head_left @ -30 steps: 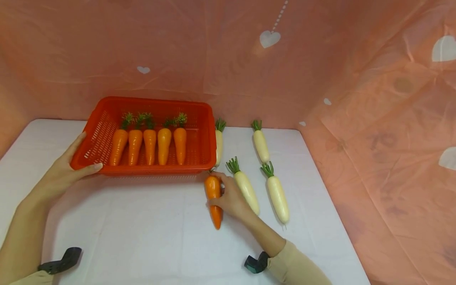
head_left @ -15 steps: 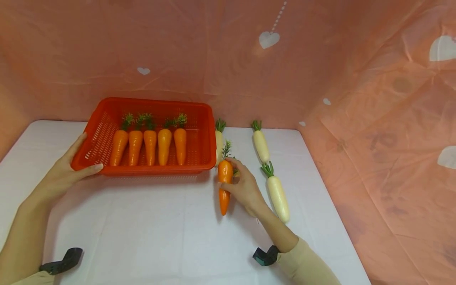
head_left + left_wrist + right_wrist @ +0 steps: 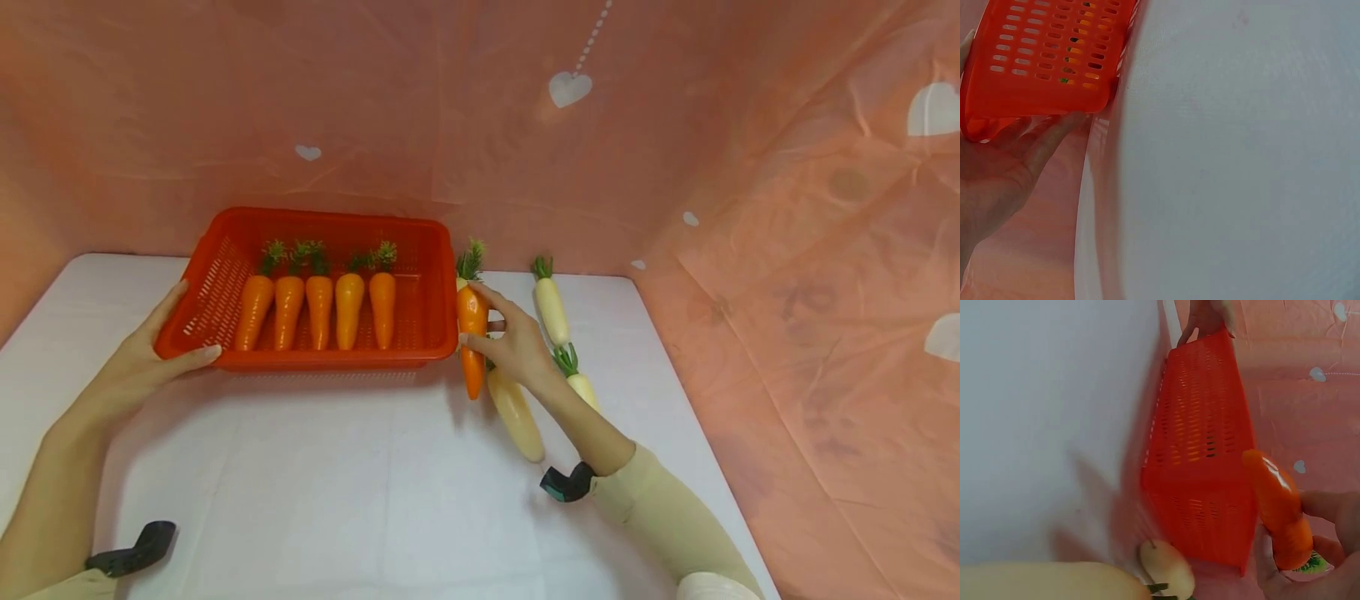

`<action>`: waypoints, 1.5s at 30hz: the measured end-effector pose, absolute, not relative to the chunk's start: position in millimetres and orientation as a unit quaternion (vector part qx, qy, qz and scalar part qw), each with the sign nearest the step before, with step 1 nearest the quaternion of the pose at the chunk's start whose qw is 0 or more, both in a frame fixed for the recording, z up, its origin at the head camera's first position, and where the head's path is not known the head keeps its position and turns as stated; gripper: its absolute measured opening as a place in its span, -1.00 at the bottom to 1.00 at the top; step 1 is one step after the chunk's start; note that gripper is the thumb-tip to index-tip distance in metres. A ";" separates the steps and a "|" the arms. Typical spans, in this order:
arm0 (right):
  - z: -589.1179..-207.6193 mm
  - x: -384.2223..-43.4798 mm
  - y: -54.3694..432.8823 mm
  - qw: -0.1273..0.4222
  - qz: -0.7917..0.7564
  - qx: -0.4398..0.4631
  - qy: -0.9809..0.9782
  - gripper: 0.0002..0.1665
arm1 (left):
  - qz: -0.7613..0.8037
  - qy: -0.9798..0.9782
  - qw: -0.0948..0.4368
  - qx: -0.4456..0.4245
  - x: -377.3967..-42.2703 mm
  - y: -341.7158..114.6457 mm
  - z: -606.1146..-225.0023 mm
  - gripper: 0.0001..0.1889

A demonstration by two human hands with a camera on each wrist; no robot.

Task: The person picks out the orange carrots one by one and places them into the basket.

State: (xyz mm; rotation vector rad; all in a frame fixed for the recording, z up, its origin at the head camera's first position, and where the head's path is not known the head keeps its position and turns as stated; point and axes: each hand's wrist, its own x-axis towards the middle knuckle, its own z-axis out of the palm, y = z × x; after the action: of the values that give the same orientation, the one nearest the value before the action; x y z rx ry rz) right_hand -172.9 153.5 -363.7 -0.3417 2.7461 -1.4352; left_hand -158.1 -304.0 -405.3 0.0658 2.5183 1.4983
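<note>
My left hand [image 3: 131, 367] grips the left end of a red plastic basket [image 3: 337, 360], its thumb lying over the front corner of the rim. Inside the basket, several orange carrots [image 3: 320, 310] with green tops lie side by side, tips toward me. Just off the basket's right end, my right hand [image 3: 519, 343] pinches another carrot [image 3: 472, 310] between thumb and fingers, leafy top away from me. In the right wrist view this carrot [image 3: 1279, 503] hangs above the white radishes and overlaps the basket's edge. The right part of the basket's floor is bare.
White radishes lie right of the basket: one at the back [image 3: 551, 310], one under my right forearm [image 3: 581, 385], one nearer [image 3: 515, 417]. Another [image 3: 1166, 569] sits by the basket's end, mostly hidden. A pink curtain [image 3: 480, 125] bounds the white table [image 3: 315, 483].
My right hand has lifted the carrot from the table beside the radishes and carried it up and back to the basket's right end. The left hand and basket have stayed in place.
</note>
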 end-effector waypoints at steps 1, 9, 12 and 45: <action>-360.8 -177.2 152.1 0.018 -0.469 -0.114 0.876 -0.14 | 0.509 0.854 0.106 0.023 -158.2 -304.0 -405.7 -0.02; -343.0 -211.4 134.2 0.054 -0.502 -0.129 0.853 -0.13 | 0.510 0.854 0.106 0.022 -156.8 -303.4 -406.4 -0.01; -340.5 -224.8 124.7 0.065 -0.503 -0.143 0.850 -0.13 | 0.505 0.856 0.108 0.023 -157.0 -303.9 -405.7 -0.02; -385.6 -271.5 28.7 0.126 -0.554 0.021 0.823 -0.16 | 0.510 0.854 0.104 0.021 -157.4 -306.8 -406.4 -0.01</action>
State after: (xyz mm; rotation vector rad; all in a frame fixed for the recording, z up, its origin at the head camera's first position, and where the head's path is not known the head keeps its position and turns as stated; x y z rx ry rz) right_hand -271.5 28.7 -385.6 0.0622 2.3954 -1.6126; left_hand -157.4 -306.8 -406.4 0.0623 2.5187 1.5039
